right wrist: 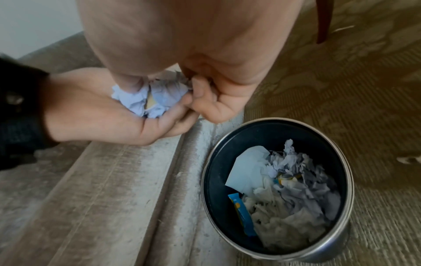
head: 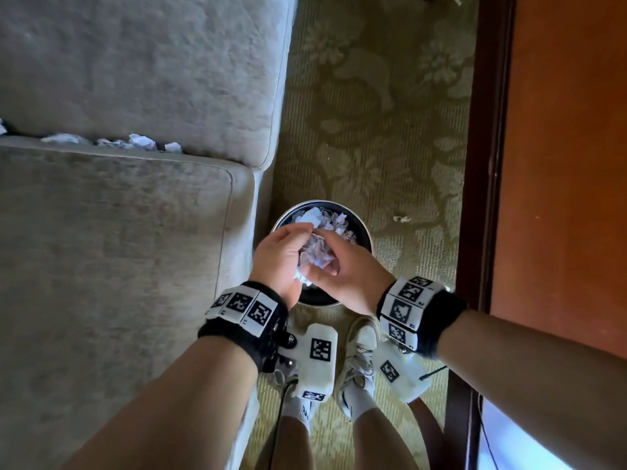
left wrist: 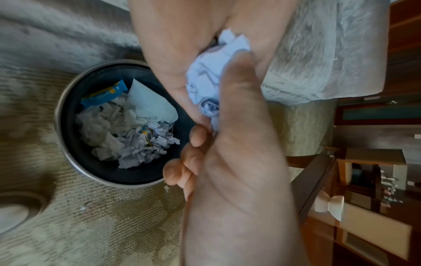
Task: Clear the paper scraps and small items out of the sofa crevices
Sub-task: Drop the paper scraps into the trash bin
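Note:
Over the round metal bin (head: 319,300) beside the sofa, my left hand (head: 288,245) is cupped palm-up round a wad of crumpled pale-blue paper scraps (head: 314,256). My right hand (head: 334,262) comes in from the right, its thumb and curled fingers pinching the same wad (right wrist: 148,99). In the left wrist view the wad (left wrist: 205,81) sits squeezed between both hands. The bin (right wrist: 348,189) holds paper scraps (right wrist: 296,180), tissue and a blue wrapper (right wrist: 241,212). Several more scraps (head: 142,142) are wedged in the crevice between seat cushion and backrest.
The grey sofa (head: 118,249) fills the left side, its arm touching the bin. A patterned green carpet has one small scrap (head: 402,218) lying on it right of the bin. A dark wooden door frame (head: 488,147) runs along the right. My feet in white shoes (head: 359,361) stand just behind the bin.

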Motion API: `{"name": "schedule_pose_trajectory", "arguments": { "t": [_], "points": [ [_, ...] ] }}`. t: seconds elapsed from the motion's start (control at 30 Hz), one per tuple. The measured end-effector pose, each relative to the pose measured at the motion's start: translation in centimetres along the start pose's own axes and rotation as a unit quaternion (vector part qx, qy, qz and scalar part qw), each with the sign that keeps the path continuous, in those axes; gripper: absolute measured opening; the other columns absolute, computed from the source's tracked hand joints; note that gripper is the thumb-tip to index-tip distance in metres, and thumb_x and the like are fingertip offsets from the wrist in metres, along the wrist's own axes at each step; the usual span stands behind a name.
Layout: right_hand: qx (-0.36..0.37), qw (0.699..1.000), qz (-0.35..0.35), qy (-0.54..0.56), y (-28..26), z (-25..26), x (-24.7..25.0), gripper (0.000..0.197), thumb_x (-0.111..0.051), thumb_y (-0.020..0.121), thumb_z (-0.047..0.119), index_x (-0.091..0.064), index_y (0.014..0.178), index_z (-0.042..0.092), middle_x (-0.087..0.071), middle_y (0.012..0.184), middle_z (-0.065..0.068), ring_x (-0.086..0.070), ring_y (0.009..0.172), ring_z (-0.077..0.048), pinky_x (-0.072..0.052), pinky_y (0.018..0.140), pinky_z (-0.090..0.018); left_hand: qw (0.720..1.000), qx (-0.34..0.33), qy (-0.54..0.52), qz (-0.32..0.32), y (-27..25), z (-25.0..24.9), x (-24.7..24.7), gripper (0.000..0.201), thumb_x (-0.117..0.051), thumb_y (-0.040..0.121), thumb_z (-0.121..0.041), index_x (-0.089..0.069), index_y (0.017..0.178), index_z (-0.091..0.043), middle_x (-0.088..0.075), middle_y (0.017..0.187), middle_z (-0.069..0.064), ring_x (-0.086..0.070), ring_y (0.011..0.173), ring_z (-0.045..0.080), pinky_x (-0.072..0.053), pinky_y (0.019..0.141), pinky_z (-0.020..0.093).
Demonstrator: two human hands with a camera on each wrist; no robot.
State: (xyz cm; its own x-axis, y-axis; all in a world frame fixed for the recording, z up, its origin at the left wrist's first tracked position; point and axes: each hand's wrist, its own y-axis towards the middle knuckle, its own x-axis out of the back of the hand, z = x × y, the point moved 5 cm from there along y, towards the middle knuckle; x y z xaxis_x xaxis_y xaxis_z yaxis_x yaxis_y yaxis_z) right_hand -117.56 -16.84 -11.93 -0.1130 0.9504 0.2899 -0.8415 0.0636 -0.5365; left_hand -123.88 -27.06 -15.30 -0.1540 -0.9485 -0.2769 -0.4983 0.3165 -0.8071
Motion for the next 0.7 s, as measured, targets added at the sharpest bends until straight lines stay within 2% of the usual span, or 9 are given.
{"name": "schedule_pose_trajectory", "arguments": {
  "t": [0.07, 0.17, 0.23, 0.3, 0.4, 0.53, 0.6, 0.67, 0.7],
  "points": [
    [-0.009, 0.999, -0.016, -0.032, 0.0, -0.2, 0.1, 0.047, -0.062, 0.088, 0.047, -0.047, 0.129, 0.031, -0.06, 0.079, 0.019, -0.055, 0.066, 0.007, -0.038, 0.063, -0.012, 1.0, 0.028, -0.006, 0.002, 0.2, 0.5, -0.2, 0.034, -0.064, 0.081, -0.005, -0.056, 0.109, 0.013, -0.058, 0.094, 0.026, -0.061, 0.086, 0.036, -0.053, 0.074, 0.043],
    [-0.025, 0.995, -0.068, -0.062, 0.6, -0.7, 0.2, 0.034, -0.06, 0.084, 0.051, -0.054, 0.107, 0.027, -0.058, 0.064, 0.012, -0.052, 0.055, 0.002, -0.038, 0.056, -0.016, 0.999, 0.022, 0.001, -0.044, 0.8, 0.4, -0.5, 0.006, -0.062, 0.089, -0.003, -0.068, 0.088, -0.004, -0.064, 0.097, 0.019, -0.062, 0.096, 0.035, -0.052, 0.093, 0.049],
    [-0.045, 0.994, -0.076, -0.056, 1.4, -1.6, 0.0, 0.036, -0.058, 0.078, 0.056, -0.054, 0.096, 0.025, -0.064, 0.07, 0.008, -0.06, 0.062, -0.005, -0.051, 0.061, -0.029, 0.998, 0.018, 0.009, -0.056, 1.6, 0.9, -0.5, 0.017, -0.063, 0.089, -0.003, -0.07, 0.078, -0.012, -0.066, 0.094, 0.016, -0.061, 0.099, 0.035, -0.047, 0.1, 0.054],
    [-0.067, 0.995, -0.057, -0.054, 2.0, -2.6, -0.2, 0.04, -0.06, 0.077, 0.056, -0.054, 0.093, 0.02, -0.067, 0.077, 0.003, -0.064, 0.07, -0.014, -0.055, 0.069, -0.04, 0.998, 0.006, 0.019, -0.061, 2.2, 1.5, -0.2, 0.018, -0.065, 0.088, -0.004, -0.072, 0.076, -0.014, -0.067, 0.092, 0.013, -0.061, 0.1, 0.033, -0.043, 0.103, 0.057],
    [-0.071, 0.994, -0.051, -0.072, 2.3, -3.9, -0.2, 0.041, -0.062, 0.083, 0.048, -0.057, 0.1, 0.012, -0.068, 0.084, -0.006, -0.064, 0.076, -0.022, -0.053, 0.072, -0.043, 0.995, -0.001, 0.048, -0.082, 2.9, 2.4, 0.8, 0.011, -0.068, 0.087, -0.007, -0.071, 0.079, -0.015, -0.069, 0.087, 0.007, -0.063, 0.095, 0.027, -0.043, 0.105, 0.055],
    [-0.089, 0.993, -0.028, -0.077, 2.0, -5.7, -0.5, 0.037, -0.059, 0.085, 0.052, -0.058, 0.102, 0.018, -0.067, 0.087, 0.003, -0.064, 0.077, -0.015, -0.056, 0.074, -0.041, 0.992, 0.015, 0.07, -0.102, 3.1, 3.2, 2.0, 0.003, -0.076, 0.079, -0.016, -0.075, 0.078, -0.018, -0.074, 0.096, 0.008, -0.066, 0.106, 0.028, -0.041, 0.107, 0.052],
    [-0.117, 0.989, -0.008, -0.089, 1.9, -6.5, -0.6, 0.046, -0.06, 0.086, 0.054, -0.056, 0.116, 0.02, -0.067, 0.103, 0.004, -0.065, 0.088, -0.015, -0.055, 0.082, -0.036, 0.991, 0.022, 0.077, -0.107, 3.2, 3.8, 2.4, 0.003, -0.076, 0.08, -0.016, -0.076, 0.078, -0.018, -0.076, 0.091, 0.004, -0.067, 0.102, 0.024, -0.041, 0.107, 0.048],
    [-0.143, 0.982, 0.008, -0.124, 1.9, -7.0, -0.7, 0.065, -0.061, 0.085, 0.057, -0.046, 0.135, 0.019, -0.063, 0.12, 0.0, -0.063, 0.102, -0.018, -0.052, 0.089, -0.033, 0.991, 0.027, 0.085, -0.103, 3.2, 4.1, 2.4, 0.004, -0.077, 0.078, -0.018, -0.078, 0.076, -0.02, -0.076, 0.09, 0.003, -0.068, 0.098, 0.022, -0.042, 0.107, 0.046],
    [-0.149, 0.98, 0.01, -0.131, 2.0, -7.3, -0.7, 0.071, -0.061, 0.084, 0.057, -0.041, 0.14, 0.018, -0.062, 0.12, -0.001, -0.062, 0.104, -0.02, -0.051, 0.089, -0.032, 0.991, 0.025, 0.087, -0.102, 3.3, 4.3, 2.4, 0.002, -0.078, 0.078, -0.02, -0.079, 0.076, -0.022, -0.076, 0.094, 0.002, -0.067, 0.098, 0.02, -0.042, 0.107, 0.044]
  ]
}}
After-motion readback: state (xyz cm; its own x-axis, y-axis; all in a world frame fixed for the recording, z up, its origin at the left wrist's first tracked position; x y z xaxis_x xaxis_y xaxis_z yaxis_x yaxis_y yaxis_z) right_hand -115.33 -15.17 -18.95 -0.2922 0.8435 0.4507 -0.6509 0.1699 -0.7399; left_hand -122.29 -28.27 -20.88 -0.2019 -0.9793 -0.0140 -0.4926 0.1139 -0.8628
